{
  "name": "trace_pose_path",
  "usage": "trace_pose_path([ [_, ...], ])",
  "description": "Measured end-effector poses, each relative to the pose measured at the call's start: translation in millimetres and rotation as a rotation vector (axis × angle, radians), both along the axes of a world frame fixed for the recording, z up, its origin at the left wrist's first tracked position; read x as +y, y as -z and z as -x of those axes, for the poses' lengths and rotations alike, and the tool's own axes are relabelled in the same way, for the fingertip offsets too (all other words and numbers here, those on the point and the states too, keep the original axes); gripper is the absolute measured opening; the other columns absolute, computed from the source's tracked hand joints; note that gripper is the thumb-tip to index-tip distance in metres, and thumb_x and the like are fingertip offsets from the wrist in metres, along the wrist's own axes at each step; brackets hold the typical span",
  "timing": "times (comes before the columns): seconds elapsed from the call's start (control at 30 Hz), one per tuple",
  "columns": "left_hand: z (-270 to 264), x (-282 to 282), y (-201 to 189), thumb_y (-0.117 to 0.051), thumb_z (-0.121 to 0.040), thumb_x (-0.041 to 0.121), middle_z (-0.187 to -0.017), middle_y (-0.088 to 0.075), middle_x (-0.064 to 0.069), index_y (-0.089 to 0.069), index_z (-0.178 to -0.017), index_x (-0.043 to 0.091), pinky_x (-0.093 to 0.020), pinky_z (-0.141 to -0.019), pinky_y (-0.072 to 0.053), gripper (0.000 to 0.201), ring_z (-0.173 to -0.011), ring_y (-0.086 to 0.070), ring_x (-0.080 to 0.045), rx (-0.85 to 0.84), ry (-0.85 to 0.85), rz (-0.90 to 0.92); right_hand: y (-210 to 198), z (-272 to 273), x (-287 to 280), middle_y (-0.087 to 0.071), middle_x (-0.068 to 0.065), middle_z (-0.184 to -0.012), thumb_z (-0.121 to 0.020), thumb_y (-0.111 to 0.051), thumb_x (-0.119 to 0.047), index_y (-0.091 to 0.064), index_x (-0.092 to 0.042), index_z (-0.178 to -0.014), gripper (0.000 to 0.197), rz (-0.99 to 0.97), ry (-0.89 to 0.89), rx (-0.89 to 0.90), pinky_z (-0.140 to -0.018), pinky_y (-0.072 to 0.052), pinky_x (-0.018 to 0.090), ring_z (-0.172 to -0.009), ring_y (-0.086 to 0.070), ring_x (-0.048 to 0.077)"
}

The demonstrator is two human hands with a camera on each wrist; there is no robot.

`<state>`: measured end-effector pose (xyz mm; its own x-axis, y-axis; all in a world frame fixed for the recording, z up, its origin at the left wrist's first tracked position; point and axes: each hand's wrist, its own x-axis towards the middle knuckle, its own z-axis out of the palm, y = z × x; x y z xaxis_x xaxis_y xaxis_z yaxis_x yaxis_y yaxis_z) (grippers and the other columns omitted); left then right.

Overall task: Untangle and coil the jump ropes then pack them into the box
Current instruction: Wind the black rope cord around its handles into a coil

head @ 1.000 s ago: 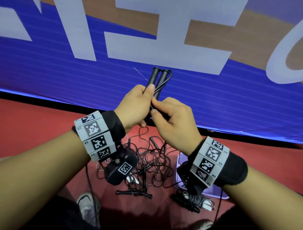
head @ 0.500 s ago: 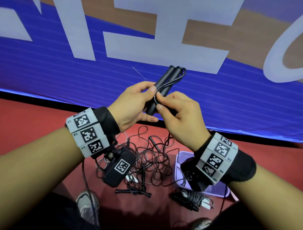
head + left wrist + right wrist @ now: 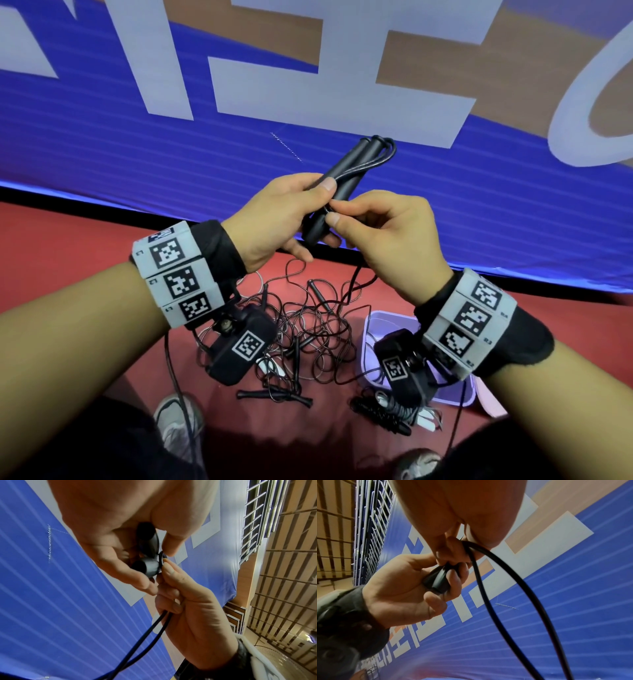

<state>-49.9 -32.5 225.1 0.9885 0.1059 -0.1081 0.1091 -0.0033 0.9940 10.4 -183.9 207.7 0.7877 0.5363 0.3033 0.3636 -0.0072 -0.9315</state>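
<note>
The left hand holds two black handles side by side, fingers curled round them. A second ago the handles stood almost straight up; now they lean over to the right and sit a bit lower. The right hand pinches the rope right by the handles' lower end, and the rope hangs down through its fingers. It looks like the wrapping is about to start. On the red floor below, more ropes lie in a messy pile, one small bundle sits near the box, and the box waits just beside the pile.
</note>
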Motion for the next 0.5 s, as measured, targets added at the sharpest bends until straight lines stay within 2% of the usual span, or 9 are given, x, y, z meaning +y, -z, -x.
trace_pose_path([
  [0.17, -1, -1, 5, -0.053, -0.100, 0.029, -0.079, -0.065, -0.003, -0.061, -0.111, 0.013, -0.024, -0.042, -0.046, 0.021, -0.068, -0.064, -0.020, -0.055, 0.039, 0.005, -1, 0, -3, -0.062, -0.010, -0.050, -0.085, -0.071, 0.006, -0.070, -0.007, -0.080, 0.014, -0.062, -0.039, 0.084, -0.051, -0.042, 0.010, -0.045, -0.057, 0.001],
  [0.23, -2, -3, 7, -0.053, -0.093, 0.033, -0.076, -0.062, -0.006, -0.060, -0.107, 0.011, -0.024, -0.041, -0.041, 0.027, -0.063, -0.062, -0.020, -0.086, 0.015, -0.009, -3, 0, -5, -0.063, -0.010, -0.052, -0.085, -0.071, 0.006, -0.070, -0.006, -0.085, 0.013, -0.064, -0.070, 0.078, -0.052, -0.042, 0.011, -0.046, -0.057, 0.001],
  [0.33, -3, -3, 6, -0.050, -0.091, 0.034, -0.074, -0.059, -0.013, -0.059, -0.108, 0.009, -0.023, -0.040, -0.035, 0.032, -0.059, -0.057, -0.022, -0.125, -0.038, -0.055, -2, -3, -11, -0.066, -0.008, -0.057, -0.086, -0.066, 0.012, -0.067, -0.005, -0.095, 0.019, -0.062, -0.159, 0.116, -0.052, -0.044, 0.013, -0.050, -0.058, 0.002],
  [0.43, -3, 1, 0, -0.050, -0.090, 0.035, -0.063, -0.058, -0.004, -0.059, -0.108, 0.013, -0.021, -0.039, -0.034, 0.030, -0.050, -0.055, -0.018, -0.142, -0.083, -0.161, 0, -7, -13, -0.064, 0.000, -0.070, -0.086, -0.065, 0.012, -0.054, -0.009, -0.093, 0.025, -0.048, -0.208, 0.244, -0.051, -0.049, 0.021, -0.052, -0.062, 0.012],
  [0.5, -2, 3, -5, -0.050, -0.090, 0.036, -0.060, -0.055, 0.002, -0.060, -0.105, 0.020, -0.021, -0.039, -0.035, 0.024, -0.050, -0.055, -0.017, -0.136, -0.095, -0.229, 4, -11, -15, -0.061, 0.006, -0.074, -0.088, -0.067, 0.005, -0.055, -0.010, -0.094, 0.020, 0.035, -0.239, 0.254, -0.053, -0.050, 0.025, -0.055, -0.062, 0.017],
])
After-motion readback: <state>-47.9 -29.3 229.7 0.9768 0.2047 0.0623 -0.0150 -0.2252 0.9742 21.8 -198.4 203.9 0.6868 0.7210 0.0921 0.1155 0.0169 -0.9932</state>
